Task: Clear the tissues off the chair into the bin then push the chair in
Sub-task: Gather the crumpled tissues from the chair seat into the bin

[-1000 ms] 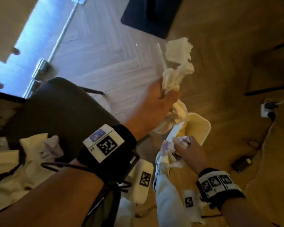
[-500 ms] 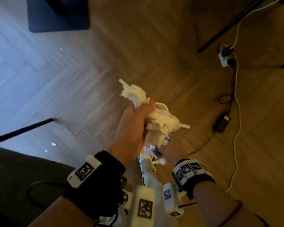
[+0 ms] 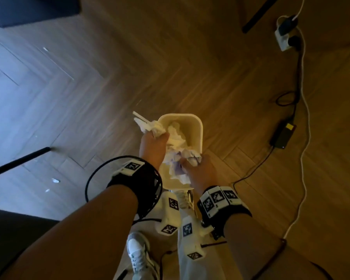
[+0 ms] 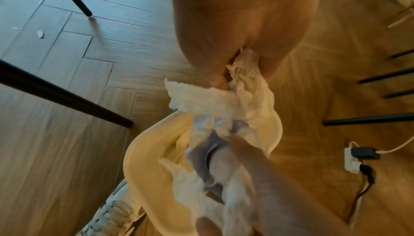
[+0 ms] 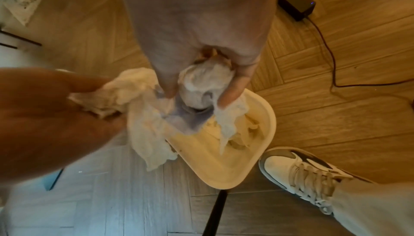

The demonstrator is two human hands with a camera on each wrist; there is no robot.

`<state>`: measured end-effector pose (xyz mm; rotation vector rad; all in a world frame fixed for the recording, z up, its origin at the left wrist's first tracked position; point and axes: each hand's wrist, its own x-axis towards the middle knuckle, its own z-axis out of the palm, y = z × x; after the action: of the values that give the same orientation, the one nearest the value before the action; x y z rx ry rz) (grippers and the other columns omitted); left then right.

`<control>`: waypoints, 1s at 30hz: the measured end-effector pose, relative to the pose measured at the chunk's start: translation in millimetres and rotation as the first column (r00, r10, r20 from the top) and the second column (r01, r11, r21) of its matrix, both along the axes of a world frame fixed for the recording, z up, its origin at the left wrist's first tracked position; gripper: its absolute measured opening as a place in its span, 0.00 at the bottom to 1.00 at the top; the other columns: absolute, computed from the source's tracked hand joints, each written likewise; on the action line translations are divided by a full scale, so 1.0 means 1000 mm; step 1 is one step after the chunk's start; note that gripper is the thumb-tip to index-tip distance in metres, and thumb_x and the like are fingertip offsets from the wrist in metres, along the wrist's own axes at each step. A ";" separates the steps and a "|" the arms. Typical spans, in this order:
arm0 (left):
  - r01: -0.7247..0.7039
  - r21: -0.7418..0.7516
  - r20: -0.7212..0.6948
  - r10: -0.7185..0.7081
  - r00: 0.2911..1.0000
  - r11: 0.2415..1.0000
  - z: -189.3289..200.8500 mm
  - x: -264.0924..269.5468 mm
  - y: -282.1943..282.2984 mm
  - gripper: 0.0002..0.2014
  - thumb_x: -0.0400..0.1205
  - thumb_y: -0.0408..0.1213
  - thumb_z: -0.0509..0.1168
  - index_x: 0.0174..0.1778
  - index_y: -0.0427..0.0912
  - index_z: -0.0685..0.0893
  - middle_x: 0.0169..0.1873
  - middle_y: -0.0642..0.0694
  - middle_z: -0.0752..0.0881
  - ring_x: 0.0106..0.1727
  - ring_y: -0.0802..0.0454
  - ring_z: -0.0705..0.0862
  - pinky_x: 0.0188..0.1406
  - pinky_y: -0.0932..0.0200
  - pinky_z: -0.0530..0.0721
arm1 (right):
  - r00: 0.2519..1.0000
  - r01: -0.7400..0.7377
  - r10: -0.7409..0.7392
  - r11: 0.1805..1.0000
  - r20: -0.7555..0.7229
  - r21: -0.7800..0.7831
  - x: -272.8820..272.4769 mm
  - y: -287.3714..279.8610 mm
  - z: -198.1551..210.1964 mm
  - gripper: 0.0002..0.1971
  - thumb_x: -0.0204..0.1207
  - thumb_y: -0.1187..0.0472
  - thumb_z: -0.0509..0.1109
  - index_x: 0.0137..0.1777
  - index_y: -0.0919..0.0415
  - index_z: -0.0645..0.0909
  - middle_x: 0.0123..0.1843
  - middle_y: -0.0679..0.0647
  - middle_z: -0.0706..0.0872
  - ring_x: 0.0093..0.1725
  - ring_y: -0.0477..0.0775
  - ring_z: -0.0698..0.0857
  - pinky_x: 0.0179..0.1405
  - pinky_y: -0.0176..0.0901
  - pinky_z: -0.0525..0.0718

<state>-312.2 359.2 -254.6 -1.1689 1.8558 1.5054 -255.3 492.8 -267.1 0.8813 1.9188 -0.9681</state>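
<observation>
A small cream bin (image 3: 196,126) (image 4: 143,160) (image 5: 257,133) stands on the wood floor, with crumpled tissue lying inside. My left hand (image 3: 154,146) (image 4: 226,73) grips a bunch of white tissues (image 3: 152,126) (image 4: 215,100) over the bin's left rim. My right hand (image 3: 198,170) (image 5: 201,82) holds a wad of white and purple tissues (image 3: 182,160) (image 5: 201,80) above the bin's near side. The two bunches touch over the opening. The dark chair seat (image 3: 14,235) shows only at the lower left corner.
A black chair leg (image 3: 18,162) (image 4: 56,96) slants across the floor left of the bin. A black power adapter (image 3: 283,136) (image 5: 295,4), a white socket strip (image 3: 285,35) and cables lie to the right. My white shoes (image 3: 141,257) (image 5: 300,170) stand by the bin. Paper scraps (image 3: 55,180) dot the floor.
Both hands have carried the tissue bunches from beside the chair down to the bin's opening. The view has turned from the chair to the floor and bin.
</observation>
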 end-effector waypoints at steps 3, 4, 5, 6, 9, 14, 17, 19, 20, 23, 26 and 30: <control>0.182 0.077 0.114 -0.190 0.975 0.980 -0.020 0.005 0.012 0.17 0.80 0.37 0.67 0.63 0.34 0.78 0.58 0.35 0.86 0.60 0.38 0.84 0.65 0.38 0.80 | 0.999 -0.025 0.024 0.999 -0.022 -0.039 -0.005 0.001 -0.007 0.29 0.76 0.50 0.71 0.74 0.61 0.70 0.68 0.60 0.82 0.66 0.60 0.81 0.55 0.39 0.73; 0.270 0.087 0.151 -0.281 0.948 0.959 -0.022 0.007 0.015 0.19 0.80 0.37 0.66 0.66 0.33 0.77 0.60 0.37 0.85 0.61 0.39 0.83 0.67 0.39 0.79 | 1.000 -0.023 0.021 0.998 -0.020 -0.061 -0.006 0.002 -0.005 0.28 0.78 0.54 0.69 0.76 0.62 0.69 0.71 0.62 0.80 0.69 0.61 0.79 0.55 0.36 0.71; 0.337 0.090 0.182 -0.348 0.920 0.937 -0.026 0.010 0.016 0.20 0.81 0.37 0.65 0.68 0.34 0.75 0.61 0.39 0.83 0.62 0.41 0.82 0.68 0.41 0.79 | 0.998 -0.051 0.048 0.996 -0.041 -0.067 -0.007 0.003 -0.003 0.27 0.80 0.56 0.67 0.77 0.63 0.68 0.72 0.62 0.79 0.70 0.61 0.78 0.54 0.36 0.69; 0.385 0.093 0.217 -0.396 0.892 0.918 -0.026 0.013 0.017 0.21 0.82 0.37 0.64 0.71 0.36 0.73 0.64 0.38 0.82 0.64 0.40 0.81 0.68 0.43 0.78 | 0.998 -0.043 0.040 0.997 -0.051 -0.065 -0.006 0.004 0.000 0.25 0.81 0.59 0.65 0.76 0.63 0.68 0.71 0.63 0.79 0.69 0.61 0.78 0.54 0.36 0.69; 0.494 0.090 0.252 -0.500 0.828 0.865 -0.017 0.020 0.010 0.22 0.83 0.37 0.62 0.74 0.39 0.71 0.67 0.36 0.80 0.66 0.37 0.80 0.64 0.49 0.78 | 0.994 -0.086 0.081 0.995 -0.074 -0.059 -0.002 0.006 0.006 0.20 0.81 0.60 0.63 0.71 0.64 0.73 0.64 0.64 0.82 0.58 0.60 0.81 0.51 0.44 0.75; 0.478 0.096 0.199 -0.487 0.850 0.873 0.037 0.037 -0.028 0.08 0.81 0.39 0.64 0.51 0.42 0.86 0.53 0.40 0.87 0.56 0.41 0.86 0.60 0.46 0.83 | 0.955 -0.288 0.283 0.957 -0.092 -0.046 -0.005 -0.011 0.039 0.09 0.78 0.58 0.63 0.54 0.59 0.80 0.47 0.56 0.85 0.50 0.60 0.83 0.46 0.44 0.76; 0.305 0.139 0.139 -0.324 0.936 0.942 0.081 0.053 -0.065 0.04 0.77 0.36 0.67 0.38 0.40 0.83 0.37 0.41 0.86 0.40 0.46 0.88 0.46 0.52 0.89 | 0.917 -0.394 0.380 0.911 -0.125 -0.122 -0.004 -0.038 0.072 0.05 0.77 0.59 0.64 0.42 0.58 0.80 0.40 0.57 0.86 0.45 0.61 0.85 0.43 0.47 0.78; 0.230 0.131 0.087 -0.242 0.966 0.964 0.118 0.066 -0.093 0.06 0.82 0.31 0.63 0.40 0.36 0.81 0.33 0.43 0.83 0.30 0.56 0.83 0.26 0.71 0.81 | 0.874 -0.482 0.460 0.862 -0.156 -0.158 -0.003 -0.062 0.099 0.06 0.77 0.59 0.65 0.46 0.59 0.81 0.41 0.57 0.87 0.46 0.59 0.86 0.44 0.47 0.80; 0.221 0.100 0.060 -0.227 0.972 0.970 0.137 0.074 -0.109 0.07 0.84 0.31 0.61 0.42 0.37 0.81 0.34 0.43 0.83 0.30 0.57 0.83 0.23 0.75 0.77 | 0.847 -0.527 0.499 0.832 -0.185 -0.172 -0.002 -0.077 0.113 0.05 0.77 0.58 0.65 0.47 0.58 0.81 0.40 0.55 0.87 0.45 0.57 0.86 0.45 0.47 0.80; 0.169 -0.023 0.014 -0.169 0.986 0.985 0.191 0.107 -0.160 0.07 0.86 0.38 0.59 0.49 0.40 0.82 0.39 0.46 0.86 0.38 0.56 0.84 0.28 0.74 0.78 | 0.724 -0.680 0.620 0.715 -0.303 -0.161 0.003 -0.133 0.158 0.07 0.77 0.58 0.66 0.52 0.58 0.83 0.45 0.53 0.87 0.48 0.55 0.85 0.51 0.50 0.82; 0.050 -0.089 -0.015 -0.051 0.999 0.995 0.235 0.156 -0.217 0.08 0.85 0.41 0.60 0.51 0.45 0.83 0.44 0.46 0.88 0.44 0.54 0.87 0.36 0.68 0.78 | 0.561 -0.819 0.723 0.556 -0.404 -0.143 0.020 -0.198 0.200 0.08 0.79 0.57 0.67 0.54 0.58 0.82 0.44 0.51 0.86 0.45 0.50 0.83 0.45 0.41 0.80; 0.019 -0.211 0.007 -0.018 1.000 0.977 0.266 0.247 -0.282 0.04 0.84 0.43 0.62 0.45 0.55 0.80 0.42 0.52 0.87 0.45 0.57 0.86 0.46 0.59 0.84 | 0.325 -0.945 0.843 0.280 -0.428 -0.167 0.063 -0.273 0.232 0.08 0.80 0.52 0.65 0.55 0.51 0.80 0.46 0.47 0.85 0.47 0.47 0.84 0.49 0.43 0.86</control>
<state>-65.6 77.2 11.6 -1.2439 2.0572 1.3181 -192.7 220.1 -35.3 -0.6830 1.8625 -0.6565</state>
